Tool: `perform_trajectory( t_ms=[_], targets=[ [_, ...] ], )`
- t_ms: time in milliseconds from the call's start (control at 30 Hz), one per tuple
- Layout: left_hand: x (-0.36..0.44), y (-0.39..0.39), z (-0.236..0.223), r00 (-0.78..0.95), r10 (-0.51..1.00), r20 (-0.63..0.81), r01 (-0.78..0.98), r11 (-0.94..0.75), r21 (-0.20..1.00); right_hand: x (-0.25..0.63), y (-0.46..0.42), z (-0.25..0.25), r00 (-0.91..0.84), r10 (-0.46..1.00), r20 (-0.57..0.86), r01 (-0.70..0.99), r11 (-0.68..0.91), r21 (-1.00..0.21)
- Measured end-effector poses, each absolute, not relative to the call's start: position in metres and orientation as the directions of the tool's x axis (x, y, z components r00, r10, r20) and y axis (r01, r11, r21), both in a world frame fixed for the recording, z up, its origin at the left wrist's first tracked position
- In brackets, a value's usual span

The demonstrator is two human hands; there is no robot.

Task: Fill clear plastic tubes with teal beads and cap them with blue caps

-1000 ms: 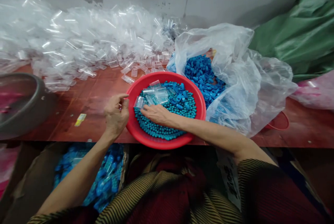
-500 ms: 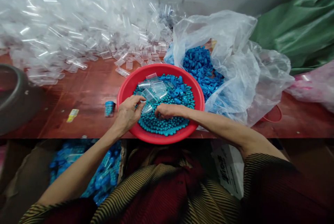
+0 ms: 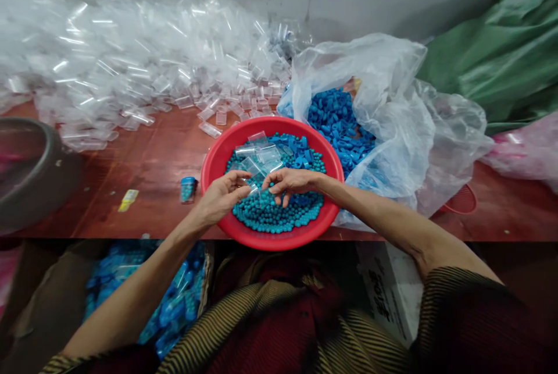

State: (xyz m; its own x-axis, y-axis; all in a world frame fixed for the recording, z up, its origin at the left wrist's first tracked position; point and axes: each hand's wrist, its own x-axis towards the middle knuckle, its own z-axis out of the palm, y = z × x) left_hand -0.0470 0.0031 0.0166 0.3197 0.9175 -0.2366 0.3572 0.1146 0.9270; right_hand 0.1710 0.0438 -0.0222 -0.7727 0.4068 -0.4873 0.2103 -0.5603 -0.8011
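A red plastic basin (image 3: 279,241) holds turquoise beads (image 3: 265,223), several clear plastic containers (image 3: 267,154) and blue caps (image 3: 300,152). Over the beads, my left hand (image 3: 229,191) pinches one clear container (image 3: 254,189) between thumb and fingers. Its far end faces my right hand (image 3: 290,183), whose fingers are curled close to that end, with beads at the fingertips. How many beads the fingers hold is hidden. A filled container with a blue cap (image 3: 188,189) stands on the table, left of the basin.
Clear containers (image 3: 143,66) are heaped along the wall. A plastic bag (image 3: 392,106) with blue caps (image 3: 337,121) lies right of the basin. A grey tub (image 3: 39,176) and a yellow piece (image 3: 128,200) are at left. Below the table edge, a box holds filled containers (image 3: 174,298).
My right hand has lifted out of the beads and come up to the container in my left hand. The whole view has shifted slightly, so everything sits lower in the picture.
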Motion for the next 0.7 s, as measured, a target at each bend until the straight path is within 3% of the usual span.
perform_trajectory(
  t_ms=[167,300,400,467,533,600,700],
  targets=[
    [-0.025,-0.002,0.009,0.329,0.901,-0.282,0.236,0.21,0.949,0.173,0.035,-0.018,-0.729,0.541,-0.419,0.015,-0.6,-0.8],
    [-0.006,-0.002,-0.002,0.201,0.941,-0.273,0.184,0.238,0.954,0.173,0.026,-0.015,-0.641,0.604,-0.473,0.011,-0.609,-0.793],
    [-0.001,0.006,-0.006,0.281,0.89,-0.359,0.326,0.263,0.908,0.185,0.022,-0.009,-0.568,0.661,-0.49,0.062,-0.559,-0.827],
    [0.0,0.013,-0.009,0.373,0.814,-0.445,0.574,0.175,0.8,0.198,0.02,-0.004,-0.501,0.732,-0.462,0.046,-0.511,-0.858],
    [0.001,0.018,-0.013,0.442,0.749,-0.493,0.785,-0.057,0.617,0.211,0.019,0.0,-0.414,0.8,-0.435,0.033,-0.464,-0.885],
    [0.006,0.02,-0.019,0.481,0.726,-0.492,0.852,-0.255,0.457,0.221,0.018,0.003,-0.342,0.84,-0.42,0.077,-0.421,-0.904],
    [0.021,0.019,-0.031,0.47,0.748,-0.469,0.874,-0.317,0.369,0.228,0.014,0.005,-0.297,0.866,-0.401,0.27,-0.327,-0.906]
  ],
)
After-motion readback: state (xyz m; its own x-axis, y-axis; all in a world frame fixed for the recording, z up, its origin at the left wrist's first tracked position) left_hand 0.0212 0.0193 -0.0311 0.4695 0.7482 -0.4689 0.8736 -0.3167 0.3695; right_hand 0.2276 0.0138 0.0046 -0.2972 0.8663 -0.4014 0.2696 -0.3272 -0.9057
